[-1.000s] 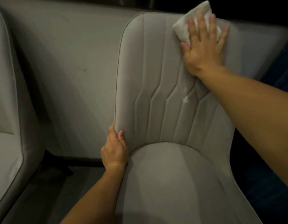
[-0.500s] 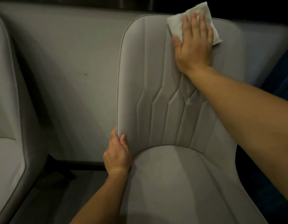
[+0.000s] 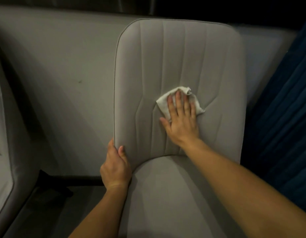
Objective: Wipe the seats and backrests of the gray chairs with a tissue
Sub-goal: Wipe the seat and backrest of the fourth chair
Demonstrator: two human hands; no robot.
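Head view, nearest first: the seat (image 3: pixel 174 194) looks not yet wiped. Left hand (image 3: pixel 115 166) clamps the backrest's (image 3: pixel 166 62) left edge, steadying the chair. Right hand (image 3: pixel 182 121), fingers flat, presses the tissue (image 3: pixel 163 103) mid-backrest, with open fabric all around. A second gray chair (image 3: pixel 1 152) waits beside; a wall (image 3: pixel 63 66) stands close behind.

The gray chair (image 3: pixel 179 62) wears a matt, soft-looking cloth, smooth between stitched seams and edged with thin piping. Under the right hand's fingers (image 3: pixel 179 100) the tissue (image 3: pixel 163 103) is white paper, crumpled and dull. Far right of them hangs dark blue, velvety fabric (image 3: pixel 282 109).
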